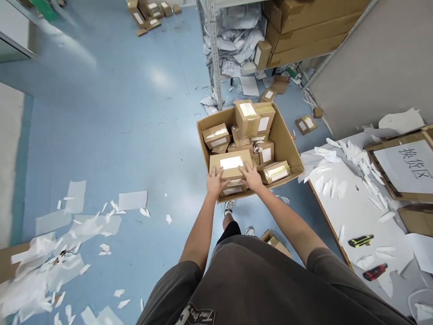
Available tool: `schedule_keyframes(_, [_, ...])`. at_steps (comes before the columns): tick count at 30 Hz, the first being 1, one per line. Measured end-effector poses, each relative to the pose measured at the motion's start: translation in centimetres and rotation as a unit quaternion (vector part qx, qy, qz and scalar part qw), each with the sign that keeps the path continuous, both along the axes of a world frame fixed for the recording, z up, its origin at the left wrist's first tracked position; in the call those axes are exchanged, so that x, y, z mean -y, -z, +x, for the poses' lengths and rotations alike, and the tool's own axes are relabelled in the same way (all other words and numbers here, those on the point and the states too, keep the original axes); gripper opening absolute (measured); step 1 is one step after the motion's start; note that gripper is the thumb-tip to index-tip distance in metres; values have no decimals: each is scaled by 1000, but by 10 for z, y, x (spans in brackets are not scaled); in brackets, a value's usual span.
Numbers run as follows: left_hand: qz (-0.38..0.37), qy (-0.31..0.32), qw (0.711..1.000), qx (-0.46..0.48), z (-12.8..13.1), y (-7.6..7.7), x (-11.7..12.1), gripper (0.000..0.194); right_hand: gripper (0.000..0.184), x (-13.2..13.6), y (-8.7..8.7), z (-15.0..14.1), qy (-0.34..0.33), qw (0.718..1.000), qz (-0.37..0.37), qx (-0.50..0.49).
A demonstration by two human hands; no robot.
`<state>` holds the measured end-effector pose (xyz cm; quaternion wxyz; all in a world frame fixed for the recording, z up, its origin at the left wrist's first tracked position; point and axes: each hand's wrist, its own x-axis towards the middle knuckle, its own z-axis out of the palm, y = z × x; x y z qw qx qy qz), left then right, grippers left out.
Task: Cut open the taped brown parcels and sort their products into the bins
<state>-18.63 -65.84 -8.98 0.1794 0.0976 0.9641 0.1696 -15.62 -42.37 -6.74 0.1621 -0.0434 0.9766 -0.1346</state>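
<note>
A large open cardboard carton (286, 135) in front of me holds several small taped cardboard boxes with white labels. Nearest me in it is a wider labelled cardboard box (216, 161). My left hand (214, 182) grips this box at its near left corner, and my right hand (252, 178) grips the near right corner, with both thumbs turned inward along the near side. Under my hands another taped box (233, 190) shows in part. To the right of my right hand lies a box with shiny tape (276, 171). The fingertips' undersides are hidden.
At right, a white table (324, 207) bears paper scraps, a yellow cutter (361, 241) and a red cutter (375, 272). Behind the carton stands a metal shelf (214, 49) with bags and boxes. Paper scraps (50, 271) litter the floor at left. A small carton (279, 243) sits near my feet.
</note>
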Motion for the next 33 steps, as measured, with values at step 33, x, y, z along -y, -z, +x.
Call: schedule_keyframes(33, [116,540,823,-136,130,-160,-500,81,87,-322,-107,333,574,795,78,-181])
